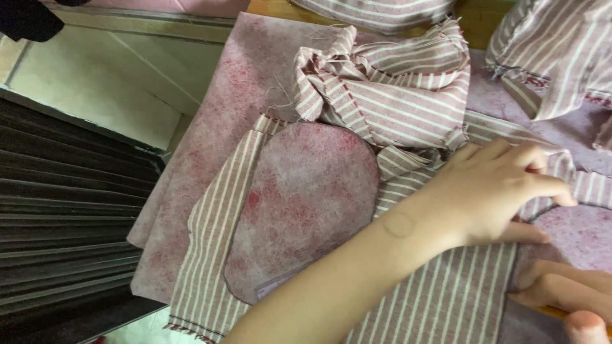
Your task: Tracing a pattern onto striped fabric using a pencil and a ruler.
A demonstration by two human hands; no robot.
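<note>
Marking a curve seems the step in hand: the left hand (503, 191), fingers spread, presses the pink-and-white striped cloth panel (446, 299) flat on the table, while the right hand (564, 293) pinches a yellow pencil (554, 312), needing a steady hold-down

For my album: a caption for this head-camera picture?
Left hand presses striped fabric beside a rounded mottled pink pattern piece; right hand rests nearby.
</note>
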